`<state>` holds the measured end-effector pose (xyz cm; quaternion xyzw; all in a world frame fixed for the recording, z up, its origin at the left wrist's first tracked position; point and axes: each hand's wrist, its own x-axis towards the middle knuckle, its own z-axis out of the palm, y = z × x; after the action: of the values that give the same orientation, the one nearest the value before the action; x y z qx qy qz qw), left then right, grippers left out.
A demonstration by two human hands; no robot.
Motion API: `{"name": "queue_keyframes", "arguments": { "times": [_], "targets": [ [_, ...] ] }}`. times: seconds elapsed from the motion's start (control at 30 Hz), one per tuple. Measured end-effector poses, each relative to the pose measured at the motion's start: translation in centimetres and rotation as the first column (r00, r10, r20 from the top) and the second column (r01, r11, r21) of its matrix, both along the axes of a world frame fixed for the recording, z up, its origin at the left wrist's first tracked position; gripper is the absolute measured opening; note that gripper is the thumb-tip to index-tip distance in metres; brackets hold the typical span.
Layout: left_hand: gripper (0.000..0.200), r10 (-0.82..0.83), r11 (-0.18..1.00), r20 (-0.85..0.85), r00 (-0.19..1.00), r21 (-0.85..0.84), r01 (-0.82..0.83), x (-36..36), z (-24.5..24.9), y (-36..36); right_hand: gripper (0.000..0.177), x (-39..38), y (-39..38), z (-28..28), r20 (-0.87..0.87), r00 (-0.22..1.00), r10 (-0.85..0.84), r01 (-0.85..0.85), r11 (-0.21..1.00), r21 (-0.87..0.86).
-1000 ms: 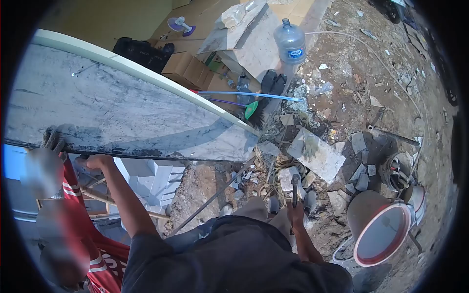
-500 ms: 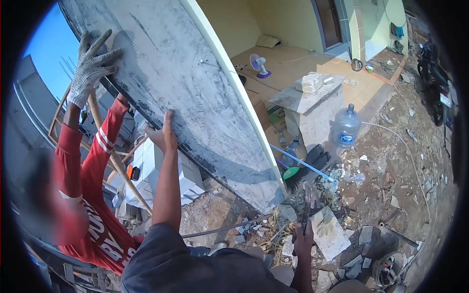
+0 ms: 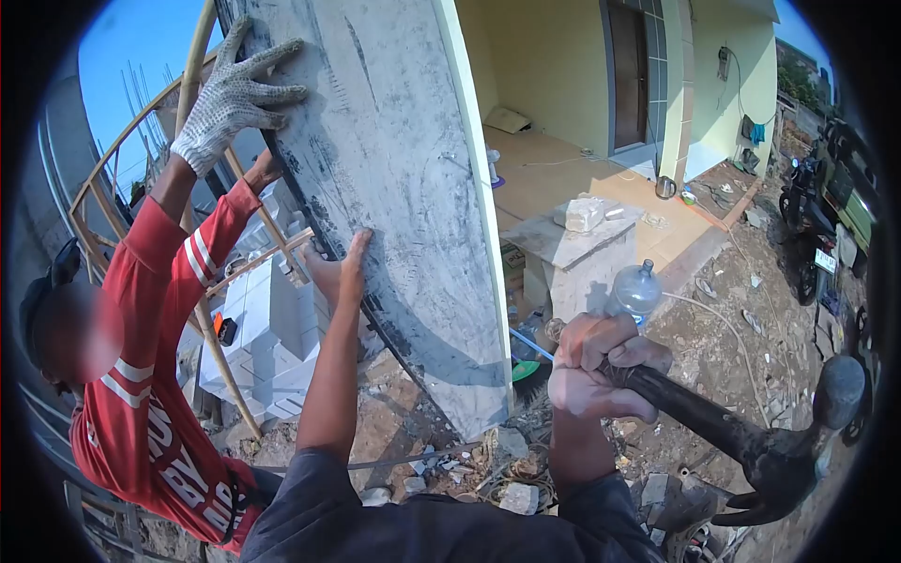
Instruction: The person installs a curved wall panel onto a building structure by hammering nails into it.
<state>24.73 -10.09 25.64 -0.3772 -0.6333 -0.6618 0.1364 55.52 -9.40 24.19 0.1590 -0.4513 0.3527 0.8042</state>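
My left hand (image 3: 340, 272) is pressed against the near edge of a tall grey panel (image 3: 394, 206), its thumb on the face and its other fingers around the dark edge. In my right hand (image 3: 605, 368) is the handle of a claw hammer (image 3: 732, 427), held up at the right with its head toward the lower right. Above my left hand, a co-worker's gloved hand (image 3: 235, 98) lies spread on the panel, and the co-worker's other hand (image 3: 265, 171) is at the panel's edge.
A co-worker in a red shirt (image 3: 141, 413) stands at the left by bamboo poles (image 3: 225, 366) and stacked white blocks (image 3: 253, 328). A low slab table (image 3: 563, 239), a water bottle (image 3: 636, 293), rubble (image 3: 518, 497) and a motorcycle (image 3: 812, 225) are at the right.
My right hand has come up from low near the rubble, raising the hammer into clear view. The panel appears more upright, and the view has shifted.
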Motion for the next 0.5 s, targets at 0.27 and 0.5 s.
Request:
{"name": "queue_keyframes", "arguments": {
  "times": [0.27, 0.5],
  "targets": [
    [0.071, 0.0, 1.0, -0.01, 1.0, -0.012, 0.0, 0.1, -0.1, -0.1, 0.047, -9.2, 8.1, -5.2, 0.797, 0.539, -0.273, 0.599, 0.789, -0.134],
    [0.068, 0.052, 0.999, -0.017, 0.998, 0.013, -0.052, 0.0, -0.3, 0.0, 0.061, -3.9, 3.2, -0.9, 0.181, 0.972, -0.152, 0.201, 0.935, -0.291]
  ]
}}
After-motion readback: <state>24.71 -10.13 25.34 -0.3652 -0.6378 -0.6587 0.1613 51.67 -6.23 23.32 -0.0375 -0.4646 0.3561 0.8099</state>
